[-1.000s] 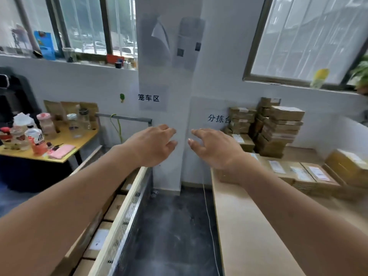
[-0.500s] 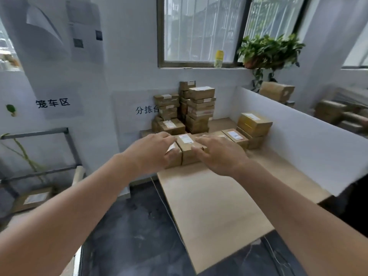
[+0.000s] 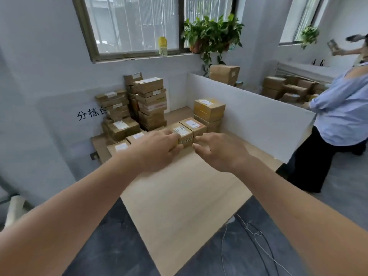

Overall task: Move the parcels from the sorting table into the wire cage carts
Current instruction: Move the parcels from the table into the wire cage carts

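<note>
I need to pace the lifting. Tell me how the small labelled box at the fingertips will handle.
The small box looks like rigid cardboard, so probably stiff, not floppy. It seems light for the hands: left hand, right hand. Flat sides suggest it won't roll.

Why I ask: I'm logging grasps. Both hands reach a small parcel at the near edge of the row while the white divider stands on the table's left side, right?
Not quite: the white divider stands on the sorting table's right side, as the head view shows. The left hand and right hand do reach the small parcel.
</note>
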`<state>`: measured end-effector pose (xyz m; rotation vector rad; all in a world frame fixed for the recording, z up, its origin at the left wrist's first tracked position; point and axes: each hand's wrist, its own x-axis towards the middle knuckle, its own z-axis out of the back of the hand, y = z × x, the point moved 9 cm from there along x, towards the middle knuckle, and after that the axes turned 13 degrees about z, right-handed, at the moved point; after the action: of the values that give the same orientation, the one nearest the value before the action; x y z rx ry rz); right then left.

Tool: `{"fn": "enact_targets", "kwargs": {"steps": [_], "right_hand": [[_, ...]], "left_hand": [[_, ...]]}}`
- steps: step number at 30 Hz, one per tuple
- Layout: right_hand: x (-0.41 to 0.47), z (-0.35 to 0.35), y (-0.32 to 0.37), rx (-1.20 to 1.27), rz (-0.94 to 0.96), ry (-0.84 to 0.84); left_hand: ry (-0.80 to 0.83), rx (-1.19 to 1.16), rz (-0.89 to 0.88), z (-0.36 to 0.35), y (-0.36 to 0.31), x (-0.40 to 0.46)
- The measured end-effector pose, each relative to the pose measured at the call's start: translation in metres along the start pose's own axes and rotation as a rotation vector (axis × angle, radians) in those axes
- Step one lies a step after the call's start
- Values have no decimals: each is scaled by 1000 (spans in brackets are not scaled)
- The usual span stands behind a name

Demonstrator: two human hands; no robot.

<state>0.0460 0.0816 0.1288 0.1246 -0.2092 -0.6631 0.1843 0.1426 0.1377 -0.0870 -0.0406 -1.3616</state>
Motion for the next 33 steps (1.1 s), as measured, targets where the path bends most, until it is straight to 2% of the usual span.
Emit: {"fn": "enact_targets", "kwargs": {"steps": [9,15,21,33], "right_hand": [[19,17,-156,-3,32,38],[50,29,-235,5,98,72],[113,19,-294,22,149,71],[234,-15,-389,-22,73,140]], "left_hand": [[13,-13,45,-38,-111,123],[16,-26,56,-49,-157,189],[-6,-14,79,-53,-165,266],[35,-3,-6,-88,-157,426]]}}
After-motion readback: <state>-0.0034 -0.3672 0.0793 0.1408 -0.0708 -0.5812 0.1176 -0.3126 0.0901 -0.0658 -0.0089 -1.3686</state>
